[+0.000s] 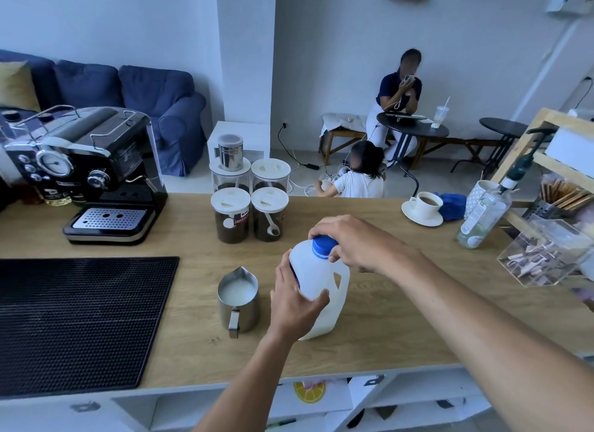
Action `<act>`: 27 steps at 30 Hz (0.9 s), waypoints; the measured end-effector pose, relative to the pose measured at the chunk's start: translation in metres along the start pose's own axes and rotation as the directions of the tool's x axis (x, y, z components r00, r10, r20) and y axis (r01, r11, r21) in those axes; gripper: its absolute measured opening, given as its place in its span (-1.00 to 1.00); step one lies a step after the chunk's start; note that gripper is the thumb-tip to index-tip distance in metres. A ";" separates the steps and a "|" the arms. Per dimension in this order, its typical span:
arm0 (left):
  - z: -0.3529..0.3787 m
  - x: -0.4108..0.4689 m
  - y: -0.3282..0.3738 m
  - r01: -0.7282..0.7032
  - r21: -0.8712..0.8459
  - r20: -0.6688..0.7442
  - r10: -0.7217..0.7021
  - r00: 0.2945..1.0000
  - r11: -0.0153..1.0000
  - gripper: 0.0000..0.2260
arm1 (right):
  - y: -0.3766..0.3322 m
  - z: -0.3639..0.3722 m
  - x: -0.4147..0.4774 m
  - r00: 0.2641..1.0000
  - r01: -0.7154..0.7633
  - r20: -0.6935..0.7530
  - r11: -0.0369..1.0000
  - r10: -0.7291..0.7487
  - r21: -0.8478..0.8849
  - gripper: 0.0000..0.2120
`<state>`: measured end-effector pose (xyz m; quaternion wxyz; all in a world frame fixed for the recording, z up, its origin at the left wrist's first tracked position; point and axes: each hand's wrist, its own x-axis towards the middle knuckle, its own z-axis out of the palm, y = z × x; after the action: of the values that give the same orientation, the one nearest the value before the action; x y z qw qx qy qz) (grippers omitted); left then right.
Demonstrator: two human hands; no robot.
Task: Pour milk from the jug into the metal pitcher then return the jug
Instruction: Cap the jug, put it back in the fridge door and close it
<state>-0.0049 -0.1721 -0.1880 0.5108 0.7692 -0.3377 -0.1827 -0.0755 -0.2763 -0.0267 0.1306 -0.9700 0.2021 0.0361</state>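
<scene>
A white plastic milk jug (321, 280) stands upright on the wooden counter (193, 351), with a blue cap (323, 245) on its neck. My left hand (294, 303) wraps around the jug's left side. My right hand (350, 242) grips the blue cap from above. Just left of the jug stands the metal pitcher (238, 298), its handle toward me, with white milk inside.
A black rubber mat (74, 322) covers the counter's left. An espresso machine (86, 171) sits at the back left, several coffee jars (247, 206) behind the pitcher. A cup on a saucer (424, 206), a glass bottle (483, 216) and a clear box (543, 254) are at right.
</scene>
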 end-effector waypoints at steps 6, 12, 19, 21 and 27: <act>-0.001 0.001 0.000 -0.004 -0.004 0.013 0.004 1.000 1.000 -0.07 | 0.007 -0.001 0.001 0.999 0.027 0.028 0.997 -0.029 0.077 -0.55; 0.000 0.000 -0.001 0.009 -0.009 0.018 -0.009 1.000 1.000 -0.05 | 0.005 0.004 0.005 0.991 -0.097 -0.097 0.995 0.094 -0.018 -0.62; -0.003 0.004 0.002 0.008 -0.006 0.045 -0.008 0.999 1.000 -0.06 | -0.007 0.007 0.008 0.987 -0.112 -0.136 0.981 0.091 -0.156 -0.62; -0.001 0.001 0.002 0.008 -0.002 0.040 -0.008 0.999 1.000 -0.06 | -0.005 0.001 0.003 0.995 -0.078 -0.072 0.990 0.069 -0.121 -0.63; -0.006 0.002 -0.002 -0.024 -0.031 0.080 0.026 0.996 0.999 -0.06 | -0.005 -0.004 -0.005 0.995 0.081 0.073 0.988 -0.072 -0.131 -0.43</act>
<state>0.0008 -0.1689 -0.1867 0.5106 0.7492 -0.3647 -0.2122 -0.0779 -0.2709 -0.0209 0.0734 -0.9818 0.1574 0.0773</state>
